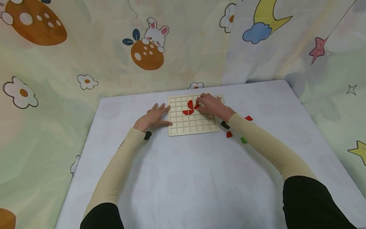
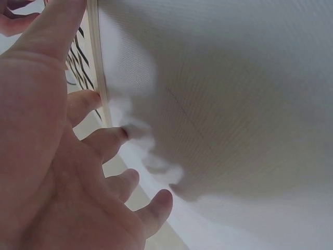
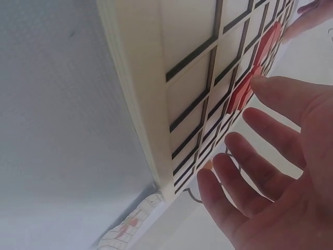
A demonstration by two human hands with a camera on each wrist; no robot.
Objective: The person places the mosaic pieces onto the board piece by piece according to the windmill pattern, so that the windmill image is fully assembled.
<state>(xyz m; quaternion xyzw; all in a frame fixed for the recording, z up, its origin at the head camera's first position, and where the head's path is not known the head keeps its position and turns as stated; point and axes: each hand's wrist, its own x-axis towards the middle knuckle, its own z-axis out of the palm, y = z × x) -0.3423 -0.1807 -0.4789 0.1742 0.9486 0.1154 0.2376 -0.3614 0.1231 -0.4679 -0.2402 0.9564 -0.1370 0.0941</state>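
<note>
A pale wooden board [image 1: 194, 127] with a square grid lies near the back of the table. Several red quarter-circle pieces [image 1: 190, 104] sit in its cells. My left hand [image 1: 152, 117] is at the board's left edge, fingers spread, with the thumb over its lower left corner and a fingertip at the rim. Over the board's upper right part is my right hand [image 1: 211, 106], its fingers loosely bent. One red piece [image 1: 196, 107] shows between its thumb and fingers. In the right wrist view, the thumb tip [image 3: 258, 83] is right at the red pieces, and the other fingers stand apart.
Right of the board, two more red pieces [image 1: 229, 134] and a green piece [image 1: 244, 140] lie on the white table [image 1: 177, 178]. A printed card [image 1: 220, 98] sticks out behind the right hand. A patterned cloth [image 1: 108, 57] hangs behind the table.
</note>
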